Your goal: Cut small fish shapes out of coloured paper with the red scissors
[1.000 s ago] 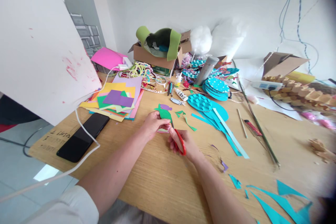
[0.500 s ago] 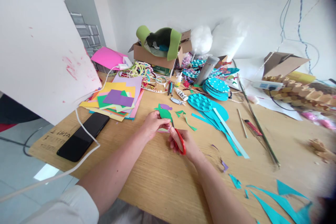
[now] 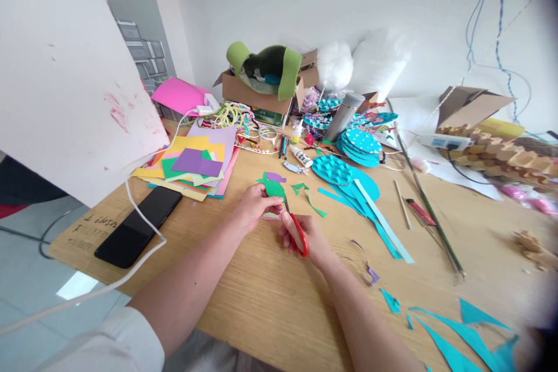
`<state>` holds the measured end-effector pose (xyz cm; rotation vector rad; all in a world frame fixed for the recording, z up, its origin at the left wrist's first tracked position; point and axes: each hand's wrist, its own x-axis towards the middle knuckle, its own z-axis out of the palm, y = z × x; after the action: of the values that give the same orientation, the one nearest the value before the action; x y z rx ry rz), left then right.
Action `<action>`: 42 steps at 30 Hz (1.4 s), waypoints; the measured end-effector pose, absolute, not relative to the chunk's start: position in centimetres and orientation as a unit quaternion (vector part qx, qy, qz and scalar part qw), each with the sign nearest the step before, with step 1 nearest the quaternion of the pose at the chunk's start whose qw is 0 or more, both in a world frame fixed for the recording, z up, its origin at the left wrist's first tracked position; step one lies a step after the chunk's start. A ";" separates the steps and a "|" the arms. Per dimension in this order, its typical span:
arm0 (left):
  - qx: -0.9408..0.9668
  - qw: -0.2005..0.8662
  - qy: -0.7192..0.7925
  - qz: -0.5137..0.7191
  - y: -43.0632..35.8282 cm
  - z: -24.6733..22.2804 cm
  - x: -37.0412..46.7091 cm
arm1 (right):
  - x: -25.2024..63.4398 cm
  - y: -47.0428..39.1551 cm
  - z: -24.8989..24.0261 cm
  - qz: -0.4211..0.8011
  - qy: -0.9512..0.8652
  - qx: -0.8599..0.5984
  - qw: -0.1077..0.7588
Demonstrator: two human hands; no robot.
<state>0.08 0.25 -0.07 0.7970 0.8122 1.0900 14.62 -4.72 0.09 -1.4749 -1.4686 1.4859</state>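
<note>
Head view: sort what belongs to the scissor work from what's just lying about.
In the job:
- red-handled scissors, in the right hand
- green paper piece, in the left hand
- green offcuts, probably

Apparently lying about:
- black phone
- grey flask

From here I have both bare forearms point(image 3: 192, 279) angled inward, my left hand point(image 3: 253, 208) pinching just beside my curled, gripping right hand point(image 3: 312, 239).
</note>
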 end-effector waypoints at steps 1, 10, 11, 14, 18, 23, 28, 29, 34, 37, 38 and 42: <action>0.358 0.705 0.366 0.490 0.3 -0.1 0.1 | 14.6 -4.7 0.1 0.556 -0.551 -0.551 0.290; 0.364 0.706 0.367 0.484 0.2 -0.1 0.1 | 14.7 -4.8 0.0 0.554 -0.553 -0.555 0.282; 0.365 0.706 0.368 0.483 0.2 -0.1 0.1 | 14.7 -4.8 0.0 0.555 -0.552 -0.555 0.282; 0.366 0.707 0.366 0.482 0.2 -0.1 0.1 | 14.7 -4.8 0.0 0.555 -0.553 -0.554 0.281; 0.368 0.709 0.363 0.481 0.3 -0.2 0.1 | 14.8 -4.8 0.0 0.551 -0.559 -0.550 0.284; 0.369 0.708 0.372 0.473 0.3 -0.2 0.1 | 14.9 -4.8 -0.1 0.549 -0.562 -0.550 0.283; 0.376 0.720 0.370 0.452 0.2 -0.2 0.0 | 14.8 -4.7 0.1 0.546 -0.562 -0.552 0.286; 0.375 0.722 0.367 0.450 0.2 -0.2 -0.1 | 14.8 -4.7 0.1 0.543 -0.561 -0.555 0.286; 0.359 0.723 0.358 0.469 0.2 0.0 -0.1 | 14.7 -4.7 0.2 0.540 -0.557 -0.564 0.283; 0.341 0.721 0.365 0.480 0.3 0.0 -0.1 | 14.7 -4.7 0.2 0.541 -0.556 -0.564 0.283; 0.336 0.718 0.369 0.484 0.4 -0.1 -0.1 | 14.7 -4.7 0.2 0.541 -0.555 -0.565 0.283; 0.330 0.708 0.373 0.500 0.6 -0.3 -0.1 | 14.6 -4.8 0.3 0.542 -0.549 -0.571 0.281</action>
<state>-0.08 0.55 -0.28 0.7321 0.8285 1.1105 14.60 -4.76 0.33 -1.5301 -1.4718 1.4533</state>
